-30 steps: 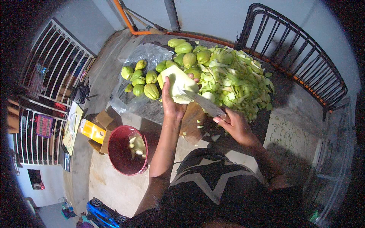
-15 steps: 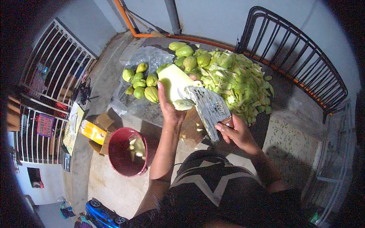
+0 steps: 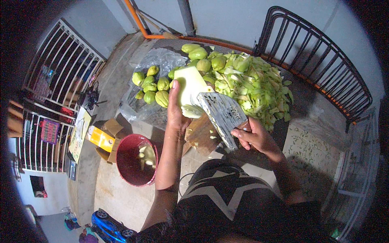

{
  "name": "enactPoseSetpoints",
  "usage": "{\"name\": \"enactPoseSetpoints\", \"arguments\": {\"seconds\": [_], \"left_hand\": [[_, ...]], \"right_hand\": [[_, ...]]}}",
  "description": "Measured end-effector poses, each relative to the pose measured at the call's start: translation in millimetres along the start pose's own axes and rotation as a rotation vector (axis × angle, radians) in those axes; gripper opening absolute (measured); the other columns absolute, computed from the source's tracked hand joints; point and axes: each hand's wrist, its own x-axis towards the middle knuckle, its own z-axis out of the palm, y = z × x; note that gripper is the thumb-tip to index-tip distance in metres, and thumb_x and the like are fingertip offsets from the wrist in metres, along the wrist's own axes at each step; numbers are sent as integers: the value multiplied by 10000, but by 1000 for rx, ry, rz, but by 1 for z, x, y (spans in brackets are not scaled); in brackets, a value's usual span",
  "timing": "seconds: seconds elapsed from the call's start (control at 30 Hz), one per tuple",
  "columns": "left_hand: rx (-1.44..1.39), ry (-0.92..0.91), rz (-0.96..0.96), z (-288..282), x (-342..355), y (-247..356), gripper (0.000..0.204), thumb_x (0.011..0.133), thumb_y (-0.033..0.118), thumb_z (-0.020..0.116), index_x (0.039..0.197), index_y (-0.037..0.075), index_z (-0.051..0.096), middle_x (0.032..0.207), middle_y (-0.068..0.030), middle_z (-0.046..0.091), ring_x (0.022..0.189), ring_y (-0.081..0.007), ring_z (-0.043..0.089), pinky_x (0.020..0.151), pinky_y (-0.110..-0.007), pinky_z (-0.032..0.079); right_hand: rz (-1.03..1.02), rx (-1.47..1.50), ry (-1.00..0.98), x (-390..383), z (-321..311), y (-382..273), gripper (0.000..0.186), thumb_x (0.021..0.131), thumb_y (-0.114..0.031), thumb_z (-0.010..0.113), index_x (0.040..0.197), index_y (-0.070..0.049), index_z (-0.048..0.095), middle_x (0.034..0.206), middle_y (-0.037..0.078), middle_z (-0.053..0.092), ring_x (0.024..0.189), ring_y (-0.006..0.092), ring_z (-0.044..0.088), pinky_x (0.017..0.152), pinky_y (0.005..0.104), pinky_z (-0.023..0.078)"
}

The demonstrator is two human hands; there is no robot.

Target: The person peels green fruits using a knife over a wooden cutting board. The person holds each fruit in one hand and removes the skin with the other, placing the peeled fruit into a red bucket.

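My left hand (image 3: 176,110) is closed around a pale, flat-faced slab (image 3: 189,86) whose exact kind I cannot make out. Its thumb lies along the left side, and a fingertip shows at the right edge. A pale peeled piece (image 3: 192,111) sits at the slab's lower end, against the palm. In my right hand (image 3: 256,137) is a cleaver (image 3: 222,114), gripped by its brown handle. Its broad blade is wet, with its upper end close beside the slab; whether they touch I cannot tell. Below lies a wooden chopping board (image 3: 203,134) with small pale bits.
Green chayotes (image 3: 149,86) lie on a clear plastic bag (image 3: 135,107) at the far left. A heap of peelings (image 3: 253,87) spreads at the far right. Near my left forearm stand a red bucket (image 3: 126,170) holding pale pieces and a cardboard box (image 3: 114,128). Black metal racks (image 3: 312,56) lean on the wall.
My left hand has shifted slightly left with the slab, and more of the chopping board shows. The cleaver stays nearly in place in my right hand.
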Motion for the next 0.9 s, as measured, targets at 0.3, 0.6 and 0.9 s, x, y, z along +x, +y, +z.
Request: {"name": "enactPoseSetpoints", "arguments": {"seconds": [0.3,0.6,0.9], "left_hand": [[0,-95,-53,-4,3,0,582,888,519,437,1190,24,474,1046,-186,604,902,-312,622,843,-441,491],[-165,-55,29,-7,-2,-3,609,879,548,443,1219,42,449,1059,-215,589,955,-344,603,871,-443,473],[-186,232,131,-21,13,-26,670,839,584,505,1213,37,414,1092,-196,554,950,-336,585,875,-425,464]], "right_hand": [[-85,-346,127,6,10,0,203,867,-104,600,1014,-1,506,674,-12,535,451,32,409,401,203,329],[-2,-23,115,-2,14,-4,301,865,-90,598,1127,-6,476,710,7,551,447,32,407,394,197,324],[29,-651,315,-7,32,-6,327,869,-196,613,1093,20,512,751,106,606,672,195,597,616,340,463]]}}
